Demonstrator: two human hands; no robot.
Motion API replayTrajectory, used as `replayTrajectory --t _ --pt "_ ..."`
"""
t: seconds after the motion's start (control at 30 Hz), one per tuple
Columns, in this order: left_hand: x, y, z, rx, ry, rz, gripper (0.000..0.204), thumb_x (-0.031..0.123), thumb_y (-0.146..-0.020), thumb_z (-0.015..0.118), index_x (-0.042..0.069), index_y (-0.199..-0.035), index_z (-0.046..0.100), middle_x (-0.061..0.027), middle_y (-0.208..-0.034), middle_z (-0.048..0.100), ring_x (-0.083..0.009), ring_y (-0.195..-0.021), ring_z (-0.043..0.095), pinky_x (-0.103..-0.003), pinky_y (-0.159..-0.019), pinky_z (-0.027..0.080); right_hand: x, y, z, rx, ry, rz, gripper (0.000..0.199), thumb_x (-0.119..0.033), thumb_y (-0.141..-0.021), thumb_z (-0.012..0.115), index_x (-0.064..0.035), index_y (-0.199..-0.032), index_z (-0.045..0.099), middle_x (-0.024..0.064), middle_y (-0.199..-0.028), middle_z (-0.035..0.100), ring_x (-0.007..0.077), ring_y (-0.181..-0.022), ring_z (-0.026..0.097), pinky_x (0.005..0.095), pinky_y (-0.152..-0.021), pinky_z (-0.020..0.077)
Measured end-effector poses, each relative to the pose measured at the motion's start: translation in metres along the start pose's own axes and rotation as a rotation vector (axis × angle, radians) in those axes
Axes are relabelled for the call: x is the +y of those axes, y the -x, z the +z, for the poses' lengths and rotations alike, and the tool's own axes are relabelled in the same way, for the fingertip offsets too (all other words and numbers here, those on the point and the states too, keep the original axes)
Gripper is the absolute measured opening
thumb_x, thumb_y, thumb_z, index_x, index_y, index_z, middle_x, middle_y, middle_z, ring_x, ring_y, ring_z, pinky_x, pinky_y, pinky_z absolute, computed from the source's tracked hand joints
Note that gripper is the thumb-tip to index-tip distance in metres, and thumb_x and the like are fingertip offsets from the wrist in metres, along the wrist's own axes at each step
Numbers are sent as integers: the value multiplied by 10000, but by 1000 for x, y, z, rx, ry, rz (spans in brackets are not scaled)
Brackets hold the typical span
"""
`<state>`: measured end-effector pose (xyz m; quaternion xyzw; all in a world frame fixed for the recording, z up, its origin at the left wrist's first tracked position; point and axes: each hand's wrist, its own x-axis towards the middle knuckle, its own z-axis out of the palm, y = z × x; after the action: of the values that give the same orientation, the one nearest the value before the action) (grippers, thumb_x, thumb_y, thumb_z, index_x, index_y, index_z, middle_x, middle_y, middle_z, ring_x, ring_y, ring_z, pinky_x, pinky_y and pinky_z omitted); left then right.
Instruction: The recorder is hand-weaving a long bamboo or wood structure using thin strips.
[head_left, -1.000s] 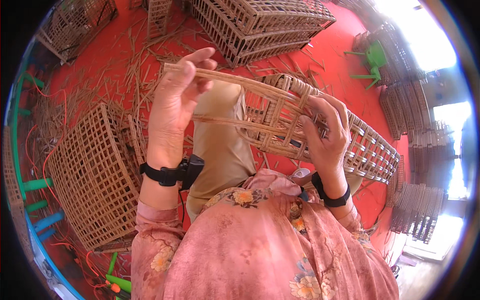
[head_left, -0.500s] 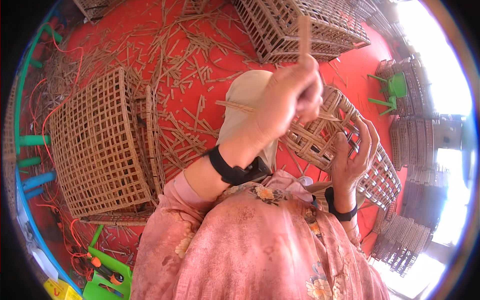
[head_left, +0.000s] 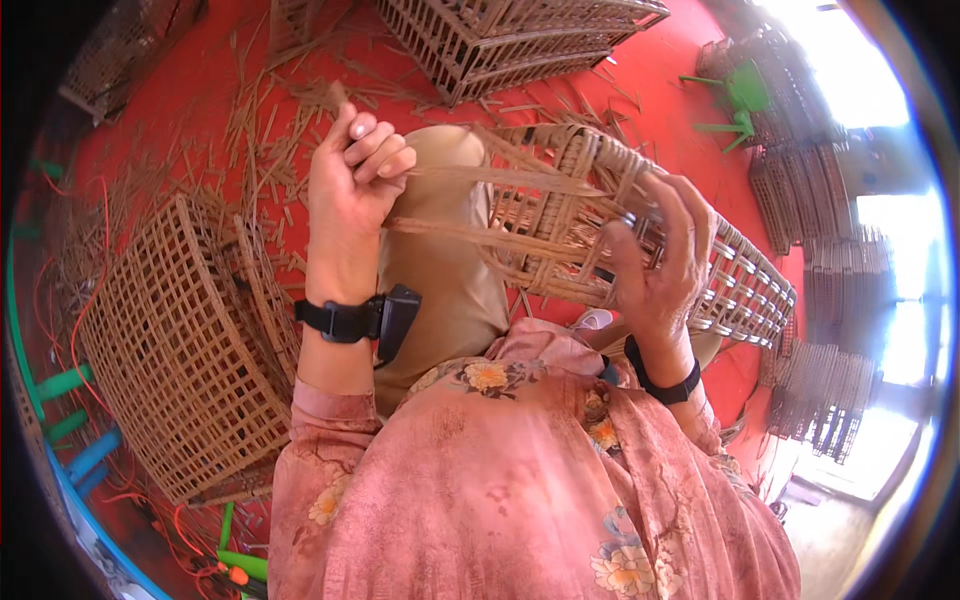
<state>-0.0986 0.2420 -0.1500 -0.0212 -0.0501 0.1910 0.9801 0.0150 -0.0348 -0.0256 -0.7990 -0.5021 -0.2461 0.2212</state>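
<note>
Tan cane strip pinched tight in left hand, mid-weave; right hand clasps the half-woven rattan basket; next likely threading it between the stakes

Between your fingers runs a dry, matt cane strip; the basket at your right fingers is rough woven rattan.
</note>
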Motion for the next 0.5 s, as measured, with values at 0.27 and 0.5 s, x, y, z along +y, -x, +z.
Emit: replayTrajectory --t 0.27,0.5 --pt "26 53 0 255 -710 273 741 590 -1006 483 -68 -1346 496 -194 -1244 642 -290 -1119 650 -432 -966 533 -16 13 -18 -215 -76 -155 607 -433 -807 765 -54 -1262 630 125 -1331 573 332 -1232 523 465 -1036 388" --pt "-4 84 25 -152 -852 331 973 689 -826 693 -10 -1450 431 -131 -1278 590 -206 -1097 595 -346 -889 538 -7 -27 -10 -12 -166 -112 379 -165 -802 769 -87 -1162 677 94 -1104 638 308 -999 591 399 -884 479"
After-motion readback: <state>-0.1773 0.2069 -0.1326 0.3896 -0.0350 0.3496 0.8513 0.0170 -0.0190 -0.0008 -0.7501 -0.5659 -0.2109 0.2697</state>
